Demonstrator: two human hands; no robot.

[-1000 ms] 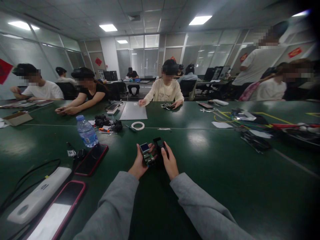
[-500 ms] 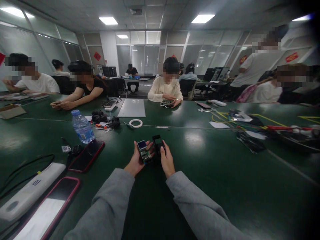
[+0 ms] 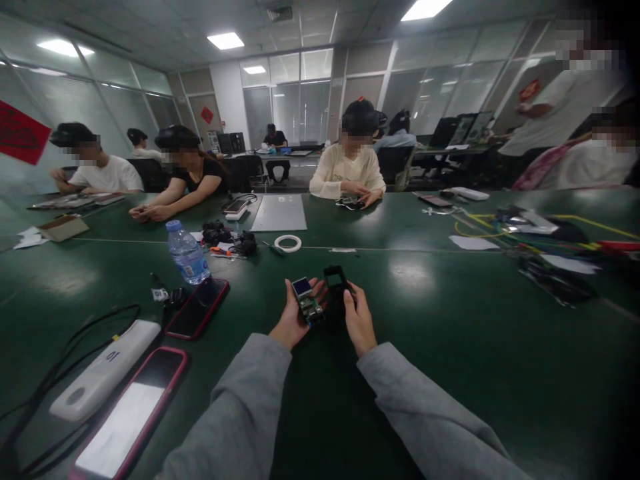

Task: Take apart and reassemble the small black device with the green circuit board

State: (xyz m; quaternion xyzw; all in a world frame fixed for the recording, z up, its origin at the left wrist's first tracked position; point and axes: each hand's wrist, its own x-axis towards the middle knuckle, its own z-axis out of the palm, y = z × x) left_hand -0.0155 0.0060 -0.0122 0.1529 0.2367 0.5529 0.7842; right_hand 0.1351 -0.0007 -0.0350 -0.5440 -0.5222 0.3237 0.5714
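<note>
My left hand (image 3: 291, 319) holds a green circuit board (image 3: 309, 305) with a small dark blue screen at its upper end, face up over the table. Close beside it, my right hand (image 3: 359, 317) grips a black plastic casing (image 3: 336, 280) that has a rectangular window near its top. My right thumb lies along the casing's face, while the other fingers are mostly hidden. Board and casing are apart, with the left fingertips reaching toward the casing. Both hands are above the green tabletop (image 3: 330, 400).
To the left are a water bottle (image 3: 187, 253), a dark phone (image 3: 197, 308), a red-edged phone (image 3: 133, 413) and a white device (image 3: 106, 370) with black cables. A white tape roll (image 3: 287, 244) lies ahead. Tangled wires (image 3: 530, 230) lie right. Across sits a person (image 3: 347, 167) handling small parts.
My view has turned a little to the left, so everything appears shifted rightward. The casing's window now shows more clearly. Both hands keep the same holds.
</note>
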